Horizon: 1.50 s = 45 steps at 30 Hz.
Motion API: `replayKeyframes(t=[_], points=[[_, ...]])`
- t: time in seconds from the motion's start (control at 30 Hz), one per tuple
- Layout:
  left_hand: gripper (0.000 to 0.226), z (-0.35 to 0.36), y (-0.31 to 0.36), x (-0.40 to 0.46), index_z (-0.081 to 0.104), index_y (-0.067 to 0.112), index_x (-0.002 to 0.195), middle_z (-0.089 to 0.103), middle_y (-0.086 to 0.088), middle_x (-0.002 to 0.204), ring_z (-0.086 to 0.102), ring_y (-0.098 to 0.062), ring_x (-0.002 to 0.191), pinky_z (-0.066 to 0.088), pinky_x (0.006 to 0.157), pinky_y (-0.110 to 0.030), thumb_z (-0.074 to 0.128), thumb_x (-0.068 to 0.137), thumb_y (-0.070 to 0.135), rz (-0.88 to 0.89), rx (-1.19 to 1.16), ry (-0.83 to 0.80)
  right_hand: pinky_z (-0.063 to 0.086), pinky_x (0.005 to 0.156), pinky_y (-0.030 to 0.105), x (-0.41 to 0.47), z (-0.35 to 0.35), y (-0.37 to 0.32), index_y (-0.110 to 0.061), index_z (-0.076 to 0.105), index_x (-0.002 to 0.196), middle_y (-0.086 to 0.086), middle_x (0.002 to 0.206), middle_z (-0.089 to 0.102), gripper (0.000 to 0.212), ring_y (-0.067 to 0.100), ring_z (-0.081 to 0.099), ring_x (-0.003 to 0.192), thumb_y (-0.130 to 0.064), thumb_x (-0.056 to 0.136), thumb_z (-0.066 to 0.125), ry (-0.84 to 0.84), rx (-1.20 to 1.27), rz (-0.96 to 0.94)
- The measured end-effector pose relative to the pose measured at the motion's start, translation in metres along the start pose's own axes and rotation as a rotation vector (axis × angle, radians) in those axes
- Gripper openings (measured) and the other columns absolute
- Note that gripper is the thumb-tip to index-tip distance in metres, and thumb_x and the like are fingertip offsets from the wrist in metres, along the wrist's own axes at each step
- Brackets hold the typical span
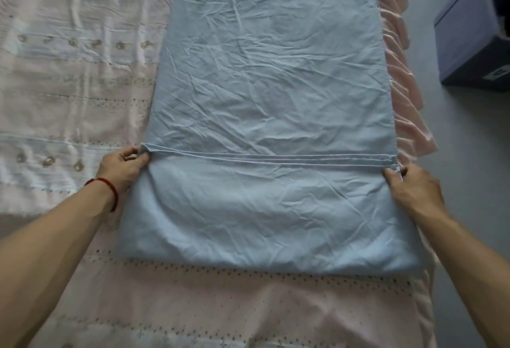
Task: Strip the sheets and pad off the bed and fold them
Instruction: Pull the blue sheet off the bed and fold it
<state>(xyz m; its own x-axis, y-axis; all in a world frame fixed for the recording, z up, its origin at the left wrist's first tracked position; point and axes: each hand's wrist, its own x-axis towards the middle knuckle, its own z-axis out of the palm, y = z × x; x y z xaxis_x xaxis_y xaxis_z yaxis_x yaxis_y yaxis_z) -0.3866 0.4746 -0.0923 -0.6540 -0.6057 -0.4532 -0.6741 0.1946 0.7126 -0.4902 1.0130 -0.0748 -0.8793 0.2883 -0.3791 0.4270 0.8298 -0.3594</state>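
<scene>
Head view, sheet: a pale blue sheet (265, 77), creased and folded into a long strip, lay lengthwise on the bed near its right edge, its near end doubled back over itself
Head view, folded edge: the stacked hems (270, 158) of the doubled-back part ran straight across the strip between the two hands
Head view, left hand: the left hand (122, 164) pinched the left corner of the stacked hems between curled fingers and thumb; a red cord bracelet (109, 188) circled the wrist
Head view, right hand: the right hand (414, 187) gripped the right corner of the same hems, fingers curled round the cloth
Head view, bed: a pink bed cover (69, 85) with rows of eyelets lay under the sheet, its frilled border (405, 93) hanging over the right side
Head view, floor: a dark blue box (469, 43) stood on the grey floor (455, 154), well apart from the bed
</scene>
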Motion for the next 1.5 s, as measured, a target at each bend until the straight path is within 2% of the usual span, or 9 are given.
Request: replayKeyframes(t=[0.17,0.4,0.57,0.7,0.83,1.07,1.23,1.37,1.5], points=[[0.035,0.029,0.019,-0.043,0.057,0.012,0.126,0.053,-0.021,0.131,0.049,-0.041,0.12,0.042,0.098,-0.052,0.058,0.093,0.025,0.411,0.612,0.425,0.038,0.106,0.057,-0.057,0.019,-0.019,-0.006,0.045,0.139,0.026,0.143,0.045,0.051,0.046,0.047,0.129,-0.036,0.099,0.054,0.317,-0.249,-0.418],[0.064,0.053,-0.051,-0.064,-0.01,0.057,0.152,-0.018,0.017,0.166,-0.019,-0.018,0.153,-0.009,0.118,-0.065,0.013,0.093,0.069,0.439,0.991,-0.066,-0.008,0.121,0.064,-0.074,0.069,0.023,-0.043,-0.005,0.16,-0.005,0.168,-0.021,0.079,0.021,-0.02,0.155,-0.079,0.091,0.01,-0.048,-0.545,-0.576],[0.066,0.049,-0.043,-0.079,0.011,0.042,0.159,-0.005,0.008,0.169,-0.007,-0.027,0.155,-0.005,0.117,-0.068,0.02,0.096,0.059,0.518,0.992,0.032,-0.006,0.117,0.072,-0.079,0.06,0.045,-0.04,0.0,0.161,-0.005,0.168,-0.021,0.079,0.022,-0.022,0.154,-0.076,0.091,0.011,-0.012,-0.395,-0.319],[0.082,0.039,-0.066,-0.144,0.029,0.017,0.157,0.014,-0.01,0.168,0.012,-0.036,0.154,0.01,0.115,-0.072,0.046,0.088,0.056,0.965,1.025,-0.077,-0.002,0.115,0.075,-0.106,0.046,0.071,-0.027,0.013,0.163,0.011,0.171,-0.003,0.093,0.037,-0.004,0.156,-0.077,0.086,0.032,-0.04,-0.479,-0.742],[0.091,0.036,-0.105,-0.172,0.026,0.015,0.158,0.015,-0.008,0.168,0.016,-0.035,0.153,0.017,0.111,-0.074,0.057,0.076,0.038,0.9,1.194,-0.132,0.005,0.112,0.08,-0.124,0.057,0.08,-0.022,0.015,0.163,0.023,0.168,0.001,0.115,0.047,0.0,0.154,-0.08,0.071,0.053,-0.071,-0.627,-0.926],[0.066,0.02,-0.089,-0.156,0.04,0.033,0.153,0.033,0.0,0.163,0.027,-0.033,0.15,0.014,0.118,-0.064,0.039,0.092,0.01,0.766,1.034,-0.019,0.03,0.113,0.069,-0.114,0.053,0.087,-0.007,0.044,0.152,0.034,0.153,0.038,0.065,0.055,0.038,0.14,0.001,0.088,0.04,0.105,-0.591,-0.84],[0.056,-0.035,-0.081,-0.143,0.072,0.017,0.122,0.064,-0.012,0.136,0.046,-0.026,0.136,0.047,0.105,-0.057,0.045,0.075,0.003,0.545,0.681,0.006,0.057,0.088,0.051,-0.109,0.005,0.09,-0.002,0.074,0.105,0.02,0.117,0.071,0.043,0.042,0.069,0.106,-0.014,0.073,0.047,0.088,-0.34,-0.794],[0.034,-0.064,-0.031,-0.142,0.074,0.03,0.113,0.066,-0.004,0.132,0.06,-0.019,0.125,0.05,0.1,-0.024,0.071,0.089,0.005,0.429,0.371,0.045,0.045,0.073,0.012,-0.1,-0.048,0.05,-0.015,0.076,0.098,0.005,0.09,0.074,0.021,0.016,0.068,0.08,-0.028,0.082,0.07,0.086,0.078,-0.551],[0.017,-0.065,0.054,-0.112,0.072,0.024,0.108,0.072,-0.005,0.103,0.065,-0.016,0.099,0.05,0.079,-0.01,0.065,0.093,0.02,0.49,0.07,0.171,0.038,0.048,0.009,-0.067,-0.085,-0.014,-0.012,0.069,0.085,-0.001,0.068,0.06,0.014,-0.005,0.052,0.053,-0.025,0.088,0.075,0.184,0.459,-0.327]])
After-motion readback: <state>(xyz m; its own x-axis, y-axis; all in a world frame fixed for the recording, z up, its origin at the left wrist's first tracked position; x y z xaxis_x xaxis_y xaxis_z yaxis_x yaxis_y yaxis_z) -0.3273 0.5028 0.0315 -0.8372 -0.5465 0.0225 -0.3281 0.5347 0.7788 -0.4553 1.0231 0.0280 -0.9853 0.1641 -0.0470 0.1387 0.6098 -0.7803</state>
